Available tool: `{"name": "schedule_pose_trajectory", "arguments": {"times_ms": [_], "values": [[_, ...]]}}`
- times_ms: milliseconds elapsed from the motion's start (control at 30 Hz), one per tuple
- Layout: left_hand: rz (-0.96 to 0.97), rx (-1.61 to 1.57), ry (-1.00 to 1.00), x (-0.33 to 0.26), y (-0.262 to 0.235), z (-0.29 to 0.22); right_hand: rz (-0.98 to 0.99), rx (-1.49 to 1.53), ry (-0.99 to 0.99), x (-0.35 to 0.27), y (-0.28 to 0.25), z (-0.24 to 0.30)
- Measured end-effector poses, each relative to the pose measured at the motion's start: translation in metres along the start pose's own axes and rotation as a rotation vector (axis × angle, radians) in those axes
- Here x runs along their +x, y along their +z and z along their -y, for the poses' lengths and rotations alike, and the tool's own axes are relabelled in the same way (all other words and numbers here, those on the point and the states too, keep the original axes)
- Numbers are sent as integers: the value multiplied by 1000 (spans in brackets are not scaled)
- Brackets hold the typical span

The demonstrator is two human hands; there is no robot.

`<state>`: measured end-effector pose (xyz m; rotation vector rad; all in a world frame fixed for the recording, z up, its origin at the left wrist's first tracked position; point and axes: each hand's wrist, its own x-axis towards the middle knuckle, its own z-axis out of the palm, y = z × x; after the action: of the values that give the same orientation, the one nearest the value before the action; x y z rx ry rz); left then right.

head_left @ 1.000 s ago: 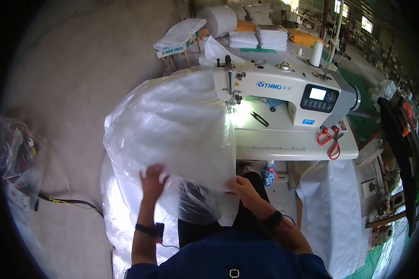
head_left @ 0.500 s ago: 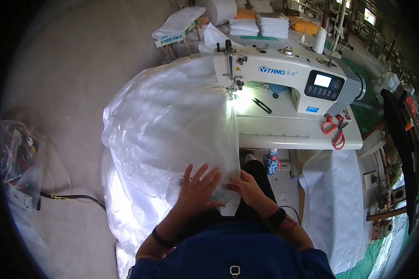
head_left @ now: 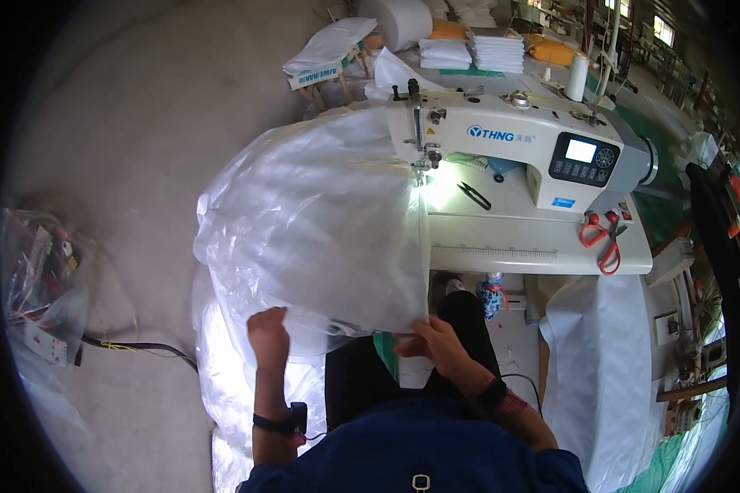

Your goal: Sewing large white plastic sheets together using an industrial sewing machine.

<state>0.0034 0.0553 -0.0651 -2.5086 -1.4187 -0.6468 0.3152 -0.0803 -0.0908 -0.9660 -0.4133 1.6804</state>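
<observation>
A large translucent white plastic sheet (head_left: 329,222) is spread from the sewing machine (head_left: 501,123) down toward my lap, its right edge running under the lit needle area. My right hand (head_left: 440,347) pinches the sheet's near right corner between thumb and fingers. Off to the left, my left hand (head_left: 269,330) is closed on the near part of the sheet, its fingertips mostly hidden. The near edge stretches between both hands, above my dark trousers.
Black thread snips (head_left: 474,195) and red-handled scissors (head_left: 604,242) lie on the machine table (head_left: 501,259). A white thread cone (head_left: 577,77) stands behind the machine. White sheeting (head_left: 596,361) hangs at the right. A clear bag of oddments (head_left: 45,283) and a black cable (head_left: 144,349) are on the left.
My left hand has moved left, away from my right hand, and its spread fingers have closed. My right hand stays at the sheet's corner. The whole view has shifted slightly.
</observation>
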Motion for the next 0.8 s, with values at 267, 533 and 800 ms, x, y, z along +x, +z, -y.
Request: {"name": "schedule_pose_trajectory", "arguments": {"times_ms": [267,533,800], "values": [[-86,-382,244,39,-39,-97,-147,-196,-192,14,-10,-5],[92,-266,235,44,20,-138,-212,-214,-236,21,-4,-9],[192,-1047,-219,63,-7,-122,-456,-1065,-1069,0,30,40]]}}
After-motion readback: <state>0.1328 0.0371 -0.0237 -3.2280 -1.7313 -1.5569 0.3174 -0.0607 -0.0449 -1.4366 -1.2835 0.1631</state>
